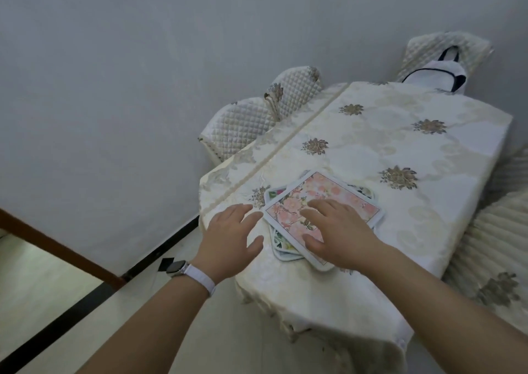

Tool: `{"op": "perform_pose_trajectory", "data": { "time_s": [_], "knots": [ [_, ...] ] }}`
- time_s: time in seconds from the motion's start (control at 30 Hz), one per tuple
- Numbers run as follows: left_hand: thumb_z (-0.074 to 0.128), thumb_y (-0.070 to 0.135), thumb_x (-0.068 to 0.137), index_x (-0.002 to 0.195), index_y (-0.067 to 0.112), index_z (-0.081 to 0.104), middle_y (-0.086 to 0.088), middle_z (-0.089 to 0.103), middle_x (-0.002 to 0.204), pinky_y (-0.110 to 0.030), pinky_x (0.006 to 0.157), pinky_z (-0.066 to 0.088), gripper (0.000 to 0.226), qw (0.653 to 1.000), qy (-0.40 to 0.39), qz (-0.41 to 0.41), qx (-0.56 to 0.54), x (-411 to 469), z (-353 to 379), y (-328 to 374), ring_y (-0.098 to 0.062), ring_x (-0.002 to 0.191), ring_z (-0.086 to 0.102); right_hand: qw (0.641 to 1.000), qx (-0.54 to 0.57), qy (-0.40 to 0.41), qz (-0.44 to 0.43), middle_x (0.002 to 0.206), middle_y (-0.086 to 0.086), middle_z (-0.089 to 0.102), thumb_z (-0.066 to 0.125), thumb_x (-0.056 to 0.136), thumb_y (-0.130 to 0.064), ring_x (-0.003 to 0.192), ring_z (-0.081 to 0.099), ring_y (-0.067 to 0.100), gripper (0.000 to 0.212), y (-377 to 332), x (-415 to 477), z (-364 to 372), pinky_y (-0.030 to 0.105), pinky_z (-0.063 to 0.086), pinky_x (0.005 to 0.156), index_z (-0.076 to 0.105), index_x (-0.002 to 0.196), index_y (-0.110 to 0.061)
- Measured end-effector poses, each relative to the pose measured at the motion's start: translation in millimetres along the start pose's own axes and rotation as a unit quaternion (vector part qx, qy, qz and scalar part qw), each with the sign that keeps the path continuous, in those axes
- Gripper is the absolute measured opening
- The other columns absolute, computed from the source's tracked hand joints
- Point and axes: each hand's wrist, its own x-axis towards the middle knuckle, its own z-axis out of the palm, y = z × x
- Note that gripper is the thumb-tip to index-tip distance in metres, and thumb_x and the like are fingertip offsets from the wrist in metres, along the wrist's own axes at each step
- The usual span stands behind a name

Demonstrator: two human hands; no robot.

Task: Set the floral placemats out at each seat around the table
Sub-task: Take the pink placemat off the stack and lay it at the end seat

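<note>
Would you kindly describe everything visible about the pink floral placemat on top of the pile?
The pink floral placemat is a flat rectangle with rounded corners and a pale border around a pink blossom print with green leaves. It looks stiff and smooth. It lies face up, skewed, on a pile of other placemats near the table's near corner. The right hand rests flat on it; the left hand sits beside its left edge on the tablecloth.

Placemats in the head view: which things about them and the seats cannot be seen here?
- Number of placemats: the top pink placemat and the right hand cover the stack beneath.
- Patterns of the lower mats: only corners show.
- Near right chair: cut off by the picture edge.
- Far chair seat: behind the table.
</note>
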Motion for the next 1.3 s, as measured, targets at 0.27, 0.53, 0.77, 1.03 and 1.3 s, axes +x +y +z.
{"op": "perform_pose_trajectory", "data": {
  "time_s": [0.27,0.53,0.77,1.03,1.3],
  "knots": [
    [0.046,0.048,0.082,0.125,0.023,0.06,-0.005,0.061,0.128,-0.045,0.093,0.046,0.052,0.997,-0.057,0.025,-0.038,61,53,-23,-0.027,0.121,0.054,0.995,0.013,-0.044,0.087,0.148,0.0,0.041,0.049,0.091,-0.046,0.135,0.036,0.022,0.051,40,14,30,0.042,0.032,0.106,0.047,0.138,-0.026],
    [0.05,0.042,0.085,0.127,0.021,0.06,-0.002,0.062,0.126,-0.041,0.091,0.047,0.048,0.982,-0.145,0.091,-0.081,133,123,-63,-0.025,0.116,0.055,0.965,0.026,-0.093,0.244,0.146,-0.001,0.042,0.047,0.091,-0.049,0.132,0.04,0.022,0.054,64,28,74,0.039,0.039,0.102,0.045,0.14,-0.026],
    [0.053,0.039,0.091,0.135,0.019,0.052,-0.005,0.054,0.136,-0.038,0.099,0.041,0.048,0.949,-0.252,0.059,-0.181,200,173,-99,-0.024,0.124,0.047,0.836,0.222,-0.048,0.5,0.144,0.002,0.041,0.055,0.093,-0.041,0.129,0.043,0.02,0.052,57,52,114,0.034,0.044,0.096,0.048,0.139,-0.018],
    [0.057,0.031,0.09,0.142,0.017,0.041,-0.001,0.054,0.136,-0.032,0.092,0.042,0.056,0.906,-0.313,0.022,-0.283,232,197,-104,-0.022,0.115,0.053,0.698,0.315,0.049,0.641,0.125,0.006,0.05,0.058,0.09,-0.034,0.095,0.061,0.023,0.05,45,57,135,0.038,0.054,0.079,0.049,0.135,-0.015],
    [0.07,0.018,0.085,0.131,0.013,0.043,0.009,0.053,0.099,-0.032,0.082,0.042,0.054,0.834,-0.343,-0.146,-0.407,255,213,-99,-0.017,0.092,0.054,0.525,0.466,0.181,0.689,0.121,0.005,0.055,0.067,0.086,-0.018,0.091,0.061,0.026,0.049,49,55,147,0.035,0.046,0.064,0.046,0.131,-0.016]
  ]
}}
